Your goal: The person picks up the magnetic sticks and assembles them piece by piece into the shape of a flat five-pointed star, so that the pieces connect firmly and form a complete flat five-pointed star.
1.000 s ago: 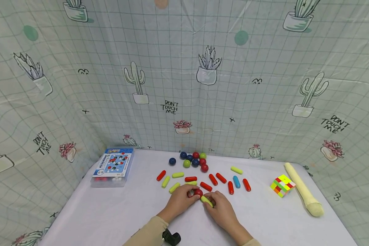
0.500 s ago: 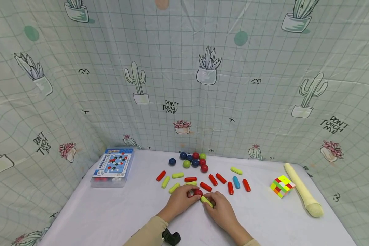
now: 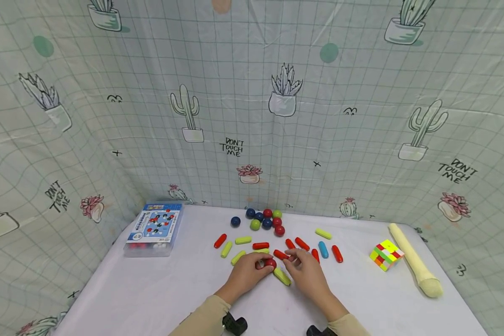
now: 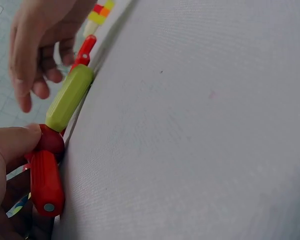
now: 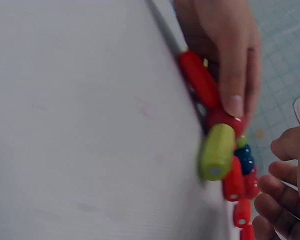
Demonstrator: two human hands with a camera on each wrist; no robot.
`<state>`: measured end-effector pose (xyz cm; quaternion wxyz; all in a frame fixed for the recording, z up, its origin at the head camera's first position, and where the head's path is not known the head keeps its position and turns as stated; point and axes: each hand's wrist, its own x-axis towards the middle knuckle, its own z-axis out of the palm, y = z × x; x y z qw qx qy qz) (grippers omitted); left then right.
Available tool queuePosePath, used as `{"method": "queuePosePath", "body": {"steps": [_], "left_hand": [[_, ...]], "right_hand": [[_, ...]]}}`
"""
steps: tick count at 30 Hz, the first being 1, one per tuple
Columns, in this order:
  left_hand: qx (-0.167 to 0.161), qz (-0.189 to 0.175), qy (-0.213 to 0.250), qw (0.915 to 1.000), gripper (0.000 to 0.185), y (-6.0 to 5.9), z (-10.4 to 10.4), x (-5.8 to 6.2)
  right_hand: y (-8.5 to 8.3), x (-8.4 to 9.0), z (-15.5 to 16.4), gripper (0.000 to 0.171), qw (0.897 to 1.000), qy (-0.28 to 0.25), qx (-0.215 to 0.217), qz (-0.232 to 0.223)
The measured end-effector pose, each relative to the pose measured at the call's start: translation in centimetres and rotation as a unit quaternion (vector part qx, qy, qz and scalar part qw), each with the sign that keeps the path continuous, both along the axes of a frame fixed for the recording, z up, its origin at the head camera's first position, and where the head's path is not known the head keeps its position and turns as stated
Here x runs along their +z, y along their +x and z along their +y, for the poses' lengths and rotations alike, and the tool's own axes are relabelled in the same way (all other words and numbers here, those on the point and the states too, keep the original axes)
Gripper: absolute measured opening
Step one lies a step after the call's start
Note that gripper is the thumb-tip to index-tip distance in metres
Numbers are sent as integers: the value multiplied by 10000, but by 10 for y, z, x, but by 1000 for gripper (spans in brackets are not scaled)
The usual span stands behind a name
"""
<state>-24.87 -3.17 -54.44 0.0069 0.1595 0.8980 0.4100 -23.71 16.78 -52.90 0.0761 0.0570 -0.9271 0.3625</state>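
My left hand pinches a red ball low over the white table, thumb on its near side. Two magnetic rods meet that ball: a red rod with a round metal end, mostly hidden by the left hand in the head view, and a yellow-green rod pointing toward my right. My right hand hovers just beyond the yellow-green rod, fingers loosely bent and holding nothing. Its fingertips are close by another red rod lying on the table.
Several red and yellow-green rods and one blue rod lie scattered ahead. Behind them cluster blue, red and green balls. A boxed molecule-style kit lies at left; a puzzle cube and pale yellow roll at right.
My right hand has let go of the yellow-green rod and moved away from me toward the red rod. The left hand keeps its hold on the red ball.
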Motion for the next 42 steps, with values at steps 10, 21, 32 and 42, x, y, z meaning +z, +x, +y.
{"method": "queuePosePath", "body": {"steps": [10,21,32,42], "left_hand": [[-34,-110,85,9999,33,-1,1,1],[-45,-116,153,9998,32,2,6,5],[17,-126,50,9999,33,-1,0,4],[-2,-44,-38,10000,34,-1,1,5]], "right_hand": [[-65,14,6,40,9987,512,14,-55],[-97,-1,4,41,9934,1118,195,-179],[-86,0,-3,39,9919,1238,274,34],[-47,10,8,40,9916,1233,327,216]]}}
